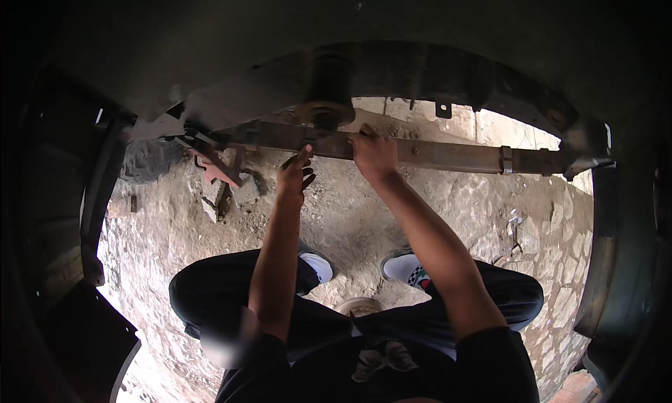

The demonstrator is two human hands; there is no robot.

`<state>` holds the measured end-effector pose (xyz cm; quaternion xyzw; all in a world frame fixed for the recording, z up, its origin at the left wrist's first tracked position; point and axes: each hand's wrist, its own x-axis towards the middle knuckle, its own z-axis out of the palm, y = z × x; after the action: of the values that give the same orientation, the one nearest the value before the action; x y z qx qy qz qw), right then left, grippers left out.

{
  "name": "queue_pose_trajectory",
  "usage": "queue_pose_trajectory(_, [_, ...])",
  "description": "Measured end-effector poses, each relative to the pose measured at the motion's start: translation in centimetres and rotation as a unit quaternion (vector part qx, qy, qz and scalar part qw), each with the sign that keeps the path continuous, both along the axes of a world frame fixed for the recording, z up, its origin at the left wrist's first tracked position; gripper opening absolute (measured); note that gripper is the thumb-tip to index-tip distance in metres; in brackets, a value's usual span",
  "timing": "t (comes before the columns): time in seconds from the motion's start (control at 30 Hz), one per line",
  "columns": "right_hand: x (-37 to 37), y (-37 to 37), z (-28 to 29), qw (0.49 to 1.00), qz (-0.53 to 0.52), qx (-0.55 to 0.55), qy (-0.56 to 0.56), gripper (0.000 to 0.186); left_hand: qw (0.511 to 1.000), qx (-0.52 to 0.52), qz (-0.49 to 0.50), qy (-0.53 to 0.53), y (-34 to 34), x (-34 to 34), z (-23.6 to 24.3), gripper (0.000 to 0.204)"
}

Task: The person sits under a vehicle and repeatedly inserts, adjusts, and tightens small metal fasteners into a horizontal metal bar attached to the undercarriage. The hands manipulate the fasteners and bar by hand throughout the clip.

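Observation:
A long brown leaf spring (458, 158) runs across the view under the dark body of a vehicle. My right hand (374, 154) is closed over the spring near its middle, with the fingertips partly hidden behind it. Just to the left, my left hand (292, 172) is raised at the spring's near edge. Its fingers are apart, one reaching up to the spring, and I make out nothing held in them. Above and between both hands hangs a dark round bump stop (327, 112), its lower end close to the spring.
A metal clip (506, 160) wraps the spring at the right. A reddish metal stand (218, 166) and stone blocks (245, 189) sit at the left, near a dark tyre (147, 159). Dark body panels (602, 263) flank me. Rough stony ground (343, 214) lies below.

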<state>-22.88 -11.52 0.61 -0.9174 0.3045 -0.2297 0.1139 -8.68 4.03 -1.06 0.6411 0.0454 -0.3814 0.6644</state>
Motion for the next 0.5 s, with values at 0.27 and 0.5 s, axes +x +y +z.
queue_pose_trajectory(0.27, [-6.4,-4.1,1.0,0.995,0.018,0.037,0.096,0.015,0.998,0.012,0.004,-0.054,0.4,0.4,-0.5,0.045])
queue_pose_trajectory(0.5, [-4.5,-5.9,1.1,0.985,0.156,-0.044,0.061,0.018,1.000,0.003,0.010,-0.006,-0.3,-0.4,-0.5,0.048])
